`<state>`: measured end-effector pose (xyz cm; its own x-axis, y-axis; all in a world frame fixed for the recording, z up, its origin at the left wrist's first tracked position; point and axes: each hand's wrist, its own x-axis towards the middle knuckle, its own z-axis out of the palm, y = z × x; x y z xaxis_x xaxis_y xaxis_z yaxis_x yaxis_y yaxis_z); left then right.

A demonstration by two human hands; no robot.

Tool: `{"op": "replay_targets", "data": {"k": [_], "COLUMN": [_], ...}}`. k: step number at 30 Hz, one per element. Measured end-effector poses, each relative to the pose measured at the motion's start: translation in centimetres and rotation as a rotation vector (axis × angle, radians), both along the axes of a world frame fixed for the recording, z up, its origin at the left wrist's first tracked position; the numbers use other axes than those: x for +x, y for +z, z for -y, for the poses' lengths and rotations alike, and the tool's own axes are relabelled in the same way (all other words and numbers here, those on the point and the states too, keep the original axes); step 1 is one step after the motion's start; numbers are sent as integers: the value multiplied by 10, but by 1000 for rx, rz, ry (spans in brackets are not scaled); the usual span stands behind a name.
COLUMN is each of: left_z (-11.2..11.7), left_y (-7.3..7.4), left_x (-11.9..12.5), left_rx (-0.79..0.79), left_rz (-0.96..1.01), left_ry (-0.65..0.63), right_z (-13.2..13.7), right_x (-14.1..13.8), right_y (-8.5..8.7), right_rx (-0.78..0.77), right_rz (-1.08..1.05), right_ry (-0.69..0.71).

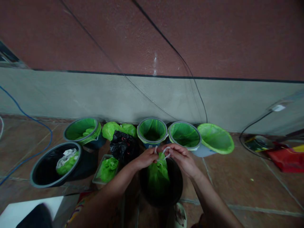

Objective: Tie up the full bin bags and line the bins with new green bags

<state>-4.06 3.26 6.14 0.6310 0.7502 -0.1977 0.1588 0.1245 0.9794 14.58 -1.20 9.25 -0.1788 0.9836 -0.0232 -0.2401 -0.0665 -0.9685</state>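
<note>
Item: green bag (158,179), one, gathered at the neck, with white drawstring (167,148). Location: seen from above inside the rim of a dark bin (177,190), between the forearms; whether its base touches bottom cannot be told.

Grip, left hand (147,157): fingers pinched narrow on the drawstring at the bag's neck. Grip, right hand (182,156): fingers likewise closed on the drawstring, a loop standing up between the hands.

Far edge: four bins with green liners, one at left (82,129), three side by side (152,129) near the wall (104,95). Between the left one and the three: green bundles (110,129) and a black bag (123,145), tightly packed, leaving little room beyond the hands.

Left side: clear tray (96,180) with green plastic; large black bin (33,174), tilted in view, holding white and green plastic; blue cable (48,141) on the floor (237,180).

Right side: widest stretch of floor, tiled, running from the dark bin to a red bag (286,158) near the picture's edge.
</note>
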Motion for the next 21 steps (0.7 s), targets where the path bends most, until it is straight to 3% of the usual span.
{"op": "replay_targets", "data": {"k": [3, 7, 12, 13, 17, 21], "left_z": [5, 13, 14, 13, 9, 7], "left_y": [1, -1, -2, -3, -5, -5], "left_x": [5, 13, 6, 4, 0, 0], "left_rx": [175, 331, 326, 319, 301, 290], "left_rz": [-151, -167, -143, -156, -113, -69], "left_ry": [-171, -143, -172, -170, -178, -169], "right_z": [4, 3, -9, -10, -8, -9], "right_x": [-13, -26, -17, -16, -16, -18], "right_y": [3, 4, -22, -29, -49, -57], "right_rx": [24, 35, -71, -72, -52, -66], "right_rz": [-38, 4, 199, 243, 275, 321], "right_ry": [51, 61, -322, -310, -39, -27]}}
